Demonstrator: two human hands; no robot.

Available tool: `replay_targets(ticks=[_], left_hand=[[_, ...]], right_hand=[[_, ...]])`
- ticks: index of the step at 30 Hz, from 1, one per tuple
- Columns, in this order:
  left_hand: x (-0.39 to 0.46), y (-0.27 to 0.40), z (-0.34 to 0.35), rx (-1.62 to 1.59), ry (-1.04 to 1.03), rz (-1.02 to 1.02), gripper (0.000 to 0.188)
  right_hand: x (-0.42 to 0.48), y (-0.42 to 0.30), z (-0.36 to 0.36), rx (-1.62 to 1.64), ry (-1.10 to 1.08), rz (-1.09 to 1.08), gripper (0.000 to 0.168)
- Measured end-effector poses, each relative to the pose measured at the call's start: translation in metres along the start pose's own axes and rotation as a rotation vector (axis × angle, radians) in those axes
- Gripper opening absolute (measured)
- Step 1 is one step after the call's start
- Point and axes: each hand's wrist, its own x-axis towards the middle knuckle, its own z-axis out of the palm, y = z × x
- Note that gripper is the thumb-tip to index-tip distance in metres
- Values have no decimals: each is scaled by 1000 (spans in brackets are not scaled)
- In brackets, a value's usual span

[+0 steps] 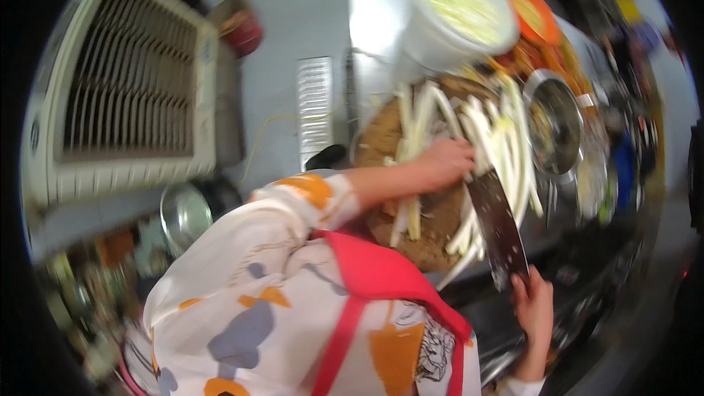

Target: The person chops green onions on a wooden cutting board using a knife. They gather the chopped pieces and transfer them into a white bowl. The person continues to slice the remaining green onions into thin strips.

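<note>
Long white and pale-green vegetable stalks (520, 148) lie in loose bundles on a round wooden chopping block (385, 126). My left hand (448, 164) is curled over the middle of the block, its fingers closed around pale stalks, though blur hides exactly how many. My right hand (532, 300), at the lower right, grips the handle end of a broad dark cleaver (498, 225). The cleaver's blade slants across the stalks, its far end close to my left fingertips. Wet specks and small bits cling to the blade.
Beyond the block stand a white bucket (459, 16) of chopped pale vegetable and an orange bowl (532, 11). A metal bowl (553, 124) sits right of the stalks. On the left are a large slatted air cooler (132, 77), a red pot (242, 33) and a floor drain grate (315, 110).
</note>
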Motion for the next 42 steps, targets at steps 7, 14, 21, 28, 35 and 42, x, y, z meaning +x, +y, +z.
replay_targets(ticks=[7,14,21,28,35,42], left_hand=[[23,7,-25,121,-228,105,17],[44,-8,-27,58,-433,296,13],[67,-26,-39,-25,-607,432,10],[86,-42,-52,43,-551,542,3],[108,-47,-67,169,-628,618,2],[74,-21,-61,58,-539,769,11]], right_hand=[[-36,6,66,340,175,251,17],[-63,-25,111,310,302,306,15],[-79,-69,138,169,439,463,16],[-91,-105,155,190,532,617,15],[-98,-117,146,147,537,719,16],[-100,-99,149,201,554,667,16]])
